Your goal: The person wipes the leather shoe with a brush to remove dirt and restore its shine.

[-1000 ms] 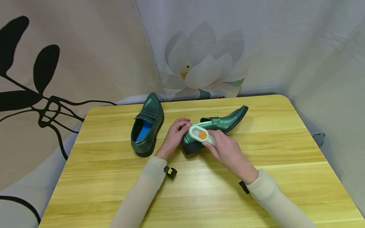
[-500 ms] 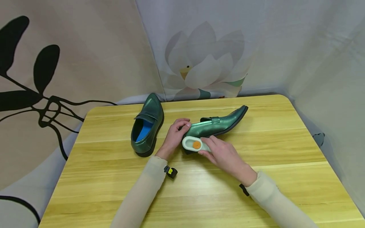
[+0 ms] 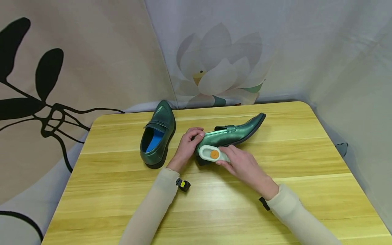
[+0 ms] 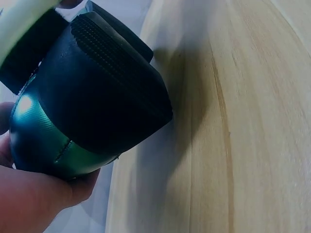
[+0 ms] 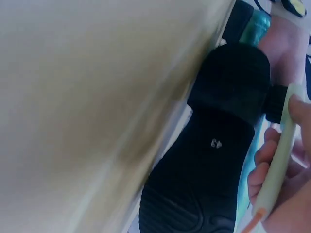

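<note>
In the head view a glossy green loafer (image 3: 228, 136) is held tilted over the table, toe to the right. My left hand (image 3: 186, 145) grips it around the back of the heel. My right hand (image 3: 246, 167) holds a shoe brush (image 3: 213, 154) with a pale handle and an orange round spot, lying along the loafer's near side by the heel. Black bristles (image 4: 34, 51) press against the green upper just beside the dark heel block (image 4: 109, 92) in the left wrist view. The right wrist view shows the loafer's black sole (image 5: 214, 145) facing the camera.
To the left stands the matching green loafer (image 3: 159, 132), upright with a blue insole, toe toward the back. The wooden table (image 3: 208, 211) has its far edge close to a printed fabric backdrop (image 3: 232, 61).
The brush in my right hand has gone down from the upper's side toward the heel, then shifted slightly back to the right. My left hand and both loafers have stayed nearly still.
</note>
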Available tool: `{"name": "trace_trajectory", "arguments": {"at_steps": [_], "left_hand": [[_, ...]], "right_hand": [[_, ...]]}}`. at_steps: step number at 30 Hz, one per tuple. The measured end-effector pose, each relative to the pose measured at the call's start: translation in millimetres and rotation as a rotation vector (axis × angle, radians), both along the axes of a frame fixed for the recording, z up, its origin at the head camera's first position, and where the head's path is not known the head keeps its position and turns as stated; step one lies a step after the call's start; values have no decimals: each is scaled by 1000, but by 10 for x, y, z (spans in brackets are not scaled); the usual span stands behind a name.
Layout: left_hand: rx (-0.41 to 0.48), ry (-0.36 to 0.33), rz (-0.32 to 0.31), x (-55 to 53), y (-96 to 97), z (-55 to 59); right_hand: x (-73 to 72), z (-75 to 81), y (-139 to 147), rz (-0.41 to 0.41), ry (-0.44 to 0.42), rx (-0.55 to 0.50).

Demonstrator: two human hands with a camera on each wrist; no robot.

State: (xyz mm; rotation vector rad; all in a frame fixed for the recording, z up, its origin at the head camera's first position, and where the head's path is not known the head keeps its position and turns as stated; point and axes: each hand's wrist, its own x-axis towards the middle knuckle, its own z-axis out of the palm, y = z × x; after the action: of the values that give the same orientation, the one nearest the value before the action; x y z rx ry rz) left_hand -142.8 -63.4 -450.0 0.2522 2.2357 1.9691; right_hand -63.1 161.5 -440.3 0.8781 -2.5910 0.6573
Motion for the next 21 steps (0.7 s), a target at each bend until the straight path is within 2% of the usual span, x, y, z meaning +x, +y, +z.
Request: {"name": "trace_trajectory", "arguments": {"at_steps": [3,10,12,17,21], "left_hand": [[1,1,0,2,-3,-3],[15,-9,24,14,3,0],[20,-8,31,10,8,-4],[16,12,29,9,-3,-14],[11,10,21,14,-10,-8]], "right_hand": [[23,-18,17,19,-22,19],[-13,-5,171,-79,6,-4],[-9,-5,177,-68,8,4],[44,-22,72,28,-8,57],[69,6,47,32,-9,73]]}}
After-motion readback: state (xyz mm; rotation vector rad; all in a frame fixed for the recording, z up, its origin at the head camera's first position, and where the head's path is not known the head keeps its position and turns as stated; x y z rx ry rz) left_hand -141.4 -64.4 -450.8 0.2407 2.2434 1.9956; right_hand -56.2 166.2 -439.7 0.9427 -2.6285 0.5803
